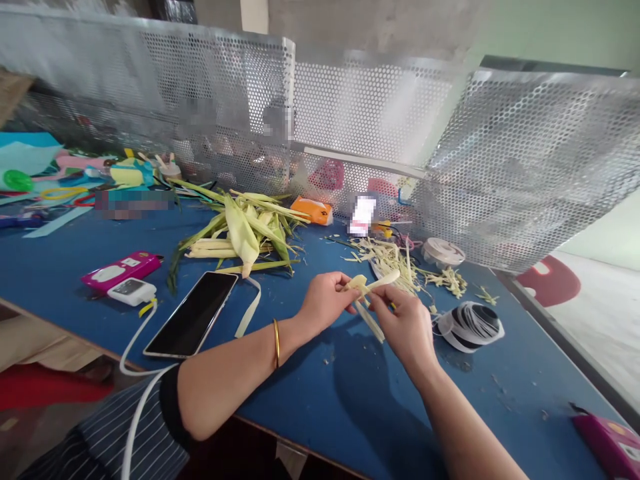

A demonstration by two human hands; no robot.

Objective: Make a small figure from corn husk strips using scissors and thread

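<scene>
Pale corn husk strips (370, 321) are between my two hands, above the blue table (300, 393). My left hand (327, 300), a gold bangle at its wrist, pinches the folded part of the strips. From the other side my right hand (407, 323) grips them with thumb and fingers; one end sticks up between the hands and another hangs down. Behind my left hand lies a pile of green and pale corn husks (243, 233). Beyond my right hand are shredded husk scraps (390, 260). A spool of black and white thread (470, 327) stands right of my right hand.
A large phone (193, 317) with a white cable lies at left, near a magenta device (123, 270). An orange packet (313, 210), a lit phone (363, 215) and a tape roll (443, 252) are at the back. Perforated metal sheets (360, 113) border the table.
</scene>
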